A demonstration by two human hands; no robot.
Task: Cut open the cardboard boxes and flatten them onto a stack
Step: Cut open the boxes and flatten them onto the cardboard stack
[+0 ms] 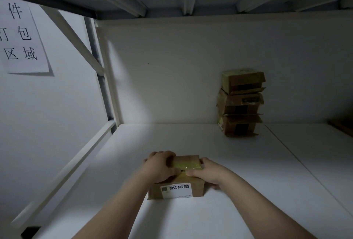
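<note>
A small brown cardboard box (177, 191) sits on the white shelf surface (248, 172) in front of me, with yellowish tape along its top and a white shipping label on its near side. My left hand (159, 166) grips the box's top left edge, fingers curled over the far side. My right hand (207, 173) holds the top right side, thumb pressed on the taped seam near the middle. A small dark thing shows between the thumbs; I cannot tell what it is. Three more taped boxes (241, 103) stand stacked against the back wall at the right.
A white back panel (172, 76) closes the shelf behind. Metal uprights and a diagonal brace (76, 34) stand at the left. A paper sign (21, 38) with printed characters hangs on the left wall. Another shelf deck is overhead.
</note>
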